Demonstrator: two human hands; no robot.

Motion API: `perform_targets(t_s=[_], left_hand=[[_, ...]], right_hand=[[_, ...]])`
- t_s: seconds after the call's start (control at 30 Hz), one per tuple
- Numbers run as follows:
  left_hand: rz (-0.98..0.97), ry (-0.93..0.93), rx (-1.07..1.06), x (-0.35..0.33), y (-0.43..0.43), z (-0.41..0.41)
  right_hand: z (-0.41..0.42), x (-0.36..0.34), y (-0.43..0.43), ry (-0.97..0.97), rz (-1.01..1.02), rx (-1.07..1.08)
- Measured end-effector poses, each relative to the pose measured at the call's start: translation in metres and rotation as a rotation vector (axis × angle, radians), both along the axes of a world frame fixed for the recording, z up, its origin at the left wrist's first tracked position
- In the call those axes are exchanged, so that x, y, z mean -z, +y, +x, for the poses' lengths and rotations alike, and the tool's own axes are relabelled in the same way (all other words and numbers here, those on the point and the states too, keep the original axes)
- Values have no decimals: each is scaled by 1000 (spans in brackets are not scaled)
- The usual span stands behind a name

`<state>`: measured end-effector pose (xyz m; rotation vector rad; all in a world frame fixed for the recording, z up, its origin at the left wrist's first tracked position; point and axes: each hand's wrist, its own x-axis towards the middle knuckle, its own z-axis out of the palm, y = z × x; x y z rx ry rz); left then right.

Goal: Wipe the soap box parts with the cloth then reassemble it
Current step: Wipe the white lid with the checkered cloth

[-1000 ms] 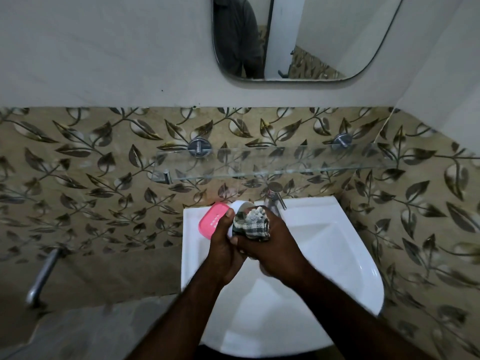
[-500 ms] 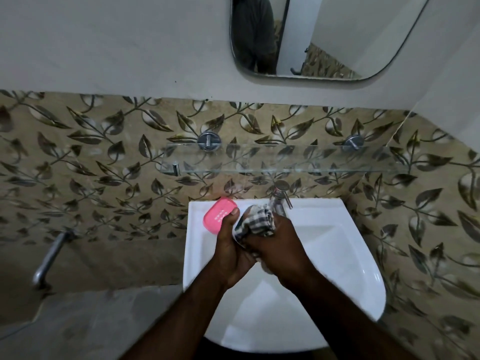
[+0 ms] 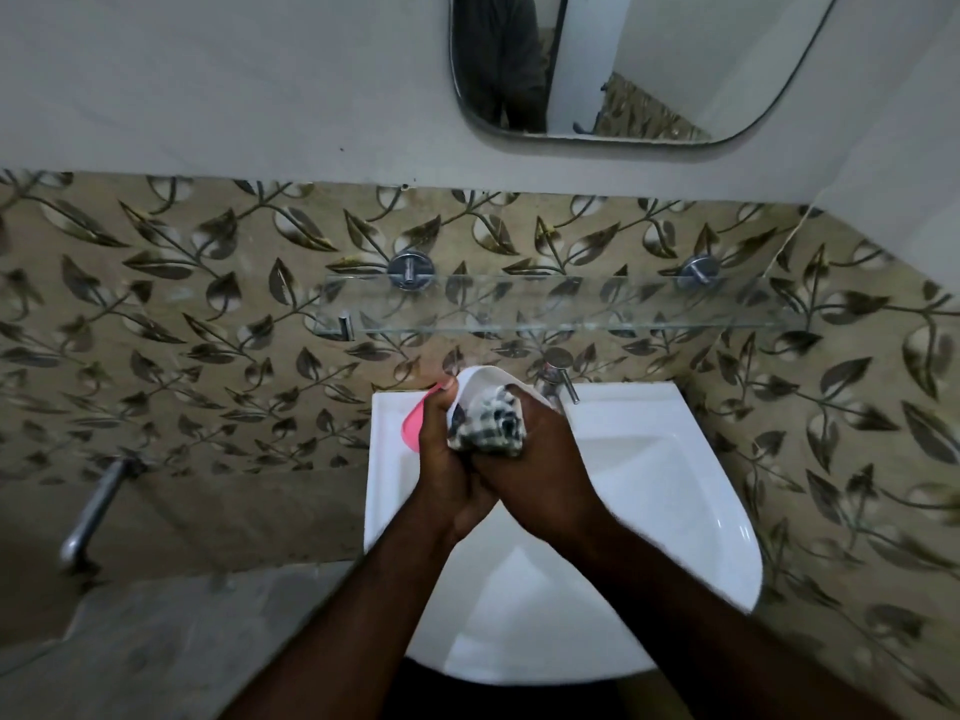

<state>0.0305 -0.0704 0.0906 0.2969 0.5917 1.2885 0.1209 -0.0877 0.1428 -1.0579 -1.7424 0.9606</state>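
Note:
Above the back left of the white sink (image 3: 675,511), my left hand (image 3: 441,459) grips a white soap box part (image 3: 483,381), tilted with its hollow side facing me. My right hand (image 3: 540,465) presses a bunched black-and-white checked cloth (image 3: 488,423) into that hollow. A pink soap box part (image 3: 413,426) lies on the sink's back left corner, mostly hidden behind my left hand. Both hands touch each other at the palms.
A chrome tap (image 3: 556,379) stands at the sink's back, just right of the cloth. A glass shelf (image 3: 545,309) runs along the leaf-patterned tiles above it, a mirror (image 3: 623,65) higher up. A metal pipe (image 3: 93,506) juts from the wall at left.
The white part has tipped up so its hollow faces me, and the cloth now sits inside it. My left hand has shifted over most of the pink part.

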Motion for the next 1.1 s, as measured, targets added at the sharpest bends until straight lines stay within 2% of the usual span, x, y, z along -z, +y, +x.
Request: perform_targets(t_s=[0.1, 0.13, 0.2, 0.33, 0.37, 0.4, 0.43, 0.53, 0.6, 0.67, 0.77, 0.8, 0.9, 1.03, 1.1], left_hand=[[-35, 7, -117, -1, 5, -5], [-64, -26, -90, -3, 5, -6], [-66, -29, -36, -7, 5, -7], [7, 18, 13, -15, 3, 0], [37, 26, 18, -18, 2, 1], [47, 30, 20, -19, 2, 0], [30, 35, 8, -20, 3, -1], [-54, 27, -69, -23, 3, -7], [-57, 2, -94, -23, 6, -8], [-34, 2, -82, -24, 4, -8], [20, 31, -22, -25, 4, -2], [32, 24, 2, -27, 3, 0], [0, 1, -24, -26, 5, 0], [-120, -3, -83, -24, 8, -6], [-121, 12, -72, -20, 9, -6]], right_hand=[[18, 13, 4, -496, 206, -33], [24, 15, 5, -577, 216, -17], [29, 15, 5, -548, 235, 49], [7, -4, 5, 18, 41, 70], [4, -5, 6, 111, 16, 59], [3, -7, 5, 110, 27, 45], [5, -6, 4, 26, 73, 22], [23, -1, 4, -424, 227, -58], [35, 1, 9, -574, 242, -64], [35, 1, 11, -537, 206, -14], [11, -9, 10, -141, 106, 34], [4, -12, 11, -92, 141, 58], [4, -8, 9, -262, 255, 14], [36, 4, 16, -619, 229, -105], [35, 5, 18, -551, 196, -44]])
